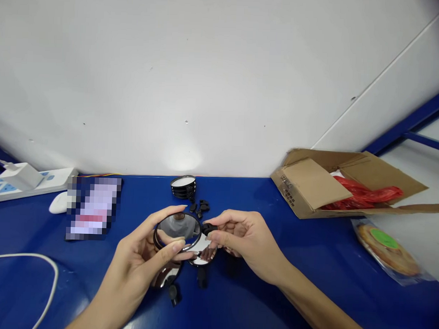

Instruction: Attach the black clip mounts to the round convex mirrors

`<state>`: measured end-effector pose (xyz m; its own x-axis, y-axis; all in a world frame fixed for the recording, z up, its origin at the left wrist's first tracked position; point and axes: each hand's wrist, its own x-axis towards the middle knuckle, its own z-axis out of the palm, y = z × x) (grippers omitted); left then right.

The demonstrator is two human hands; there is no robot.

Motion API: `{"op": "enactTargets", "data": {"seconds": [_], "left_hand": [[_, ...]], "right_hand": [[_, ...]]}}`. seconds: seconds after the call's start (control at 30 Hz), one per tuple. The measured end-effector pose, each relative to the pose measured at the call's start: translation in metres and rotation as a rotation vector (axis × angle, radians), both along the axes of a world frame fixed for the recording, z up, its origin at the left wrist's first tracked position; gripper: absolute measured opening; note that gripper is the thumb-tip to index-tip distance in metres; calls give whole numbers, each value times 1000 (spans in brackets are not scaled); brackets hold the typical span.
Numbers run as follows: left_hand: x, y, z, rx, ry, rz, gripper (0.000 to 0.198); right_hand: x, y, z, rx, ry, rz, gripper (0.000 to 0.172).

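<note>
My left hand (148,251) grips a round black-rimmed mirror (179,228) by its edge, tilted up from the table. At the mirror's right side my right hand (242,235) pinches a small black mount (209,228), which meets the rim; whether it is joined there I cannot tell. Beneath lie another round mirror (204,255) and one more mirror (165,277), partly hidden by the left hand and each with a black mount. Farther back sits a stack of round mirrors (183,186), with several small black clamp parts (200,208) in front of it.
A cardboard box (301,186) holding a red plastic bag (364,193) stands at right, near a wrapped flat round item (387,249). To the left are a power strip (56,178), a blurred phone (97,208), a white mouse-like object (59,203) and a white cable (53,283).
</note>
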<state>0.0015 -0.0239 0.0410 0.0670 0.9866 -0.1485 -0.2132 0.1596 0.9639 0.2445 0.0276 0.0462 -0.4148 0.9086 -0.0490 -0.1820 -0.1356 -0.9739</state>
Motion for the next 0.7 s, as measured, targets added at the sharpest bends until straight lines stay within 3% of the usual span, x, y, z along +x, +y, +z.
{"op": "enactTargets", "data": {"seconds": [0.13, 0.33, 0.4, 0.53, 0.7], "left_hand": [[-2, -2, -1, 14, 2, -22, 62], [1, 0, 14, -35, 15, -26, 69], [1, 3, 17, -32, 8, -31, 77], [-1, 7, 17, -21, 5, 12, 83], [-2, 8, 15, 6, 18, 35, 80]], "right_hand": [[-1, -1, 1, 17, -2, 2, 16], [-3, -5, 0, 91, -94, -25, 22], [-2, -7, 2, 219, -202, -70, 19], [1, -12, 3, 636, -439, -217, 8], [2, -11, -5, 864, -526, -174, 11]]}}
